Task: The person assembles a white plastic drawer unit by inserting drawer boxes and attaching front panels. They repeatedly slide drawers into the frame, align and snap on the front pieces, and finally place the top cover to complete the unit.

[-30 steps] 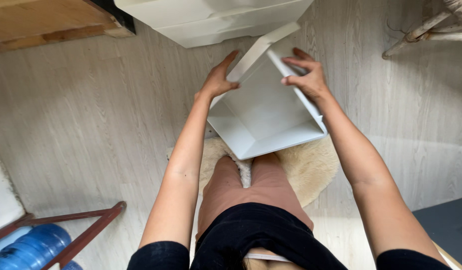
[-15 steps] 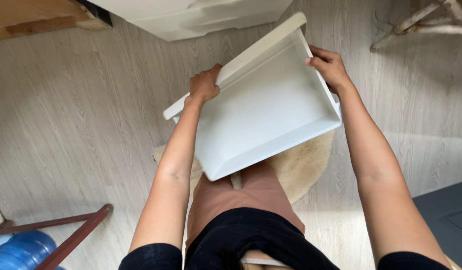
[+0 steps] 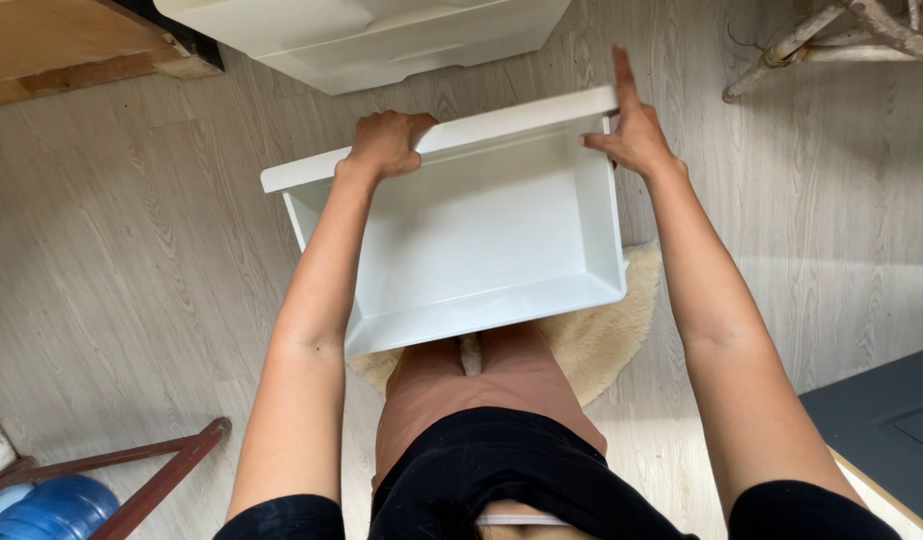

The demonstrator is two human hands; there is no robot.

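Floor: pale wood-grain planks fill most of the view, seen from straight above.
White cabinet: a white plastic unit at the top edge, well beyond the hands, partly cut off by the frame.
White drawer: an open, empty plastic box held up in the air above the person's knees, its hollow side turned toward the camera; the wide front panel runs along its far edge, tilted so the right end sits higher than the left.
Fleece rug: a cream, shaggy mat under the knees, showing below and to the right of the drawer.
Wooden board: light brown, in the top left corner, just beside the cabinet.
Dark mat: a dark grey slab at the lower right, apart from the rug.
Red-brown frame: slim bars lying at the lower left.
Blue water bottle: bottom left corner, touching the frame's bars.
Rattan leg: pale furniture leg at the top right.
Left hand: fingers curled together over the drawer's front panel, clamped on its top edge left of centre.
Right hand: pressed to the drawer's right front corner, index finger stretched straight up, thumb reaching inward along the rim; fingers apart rather than closed round it.
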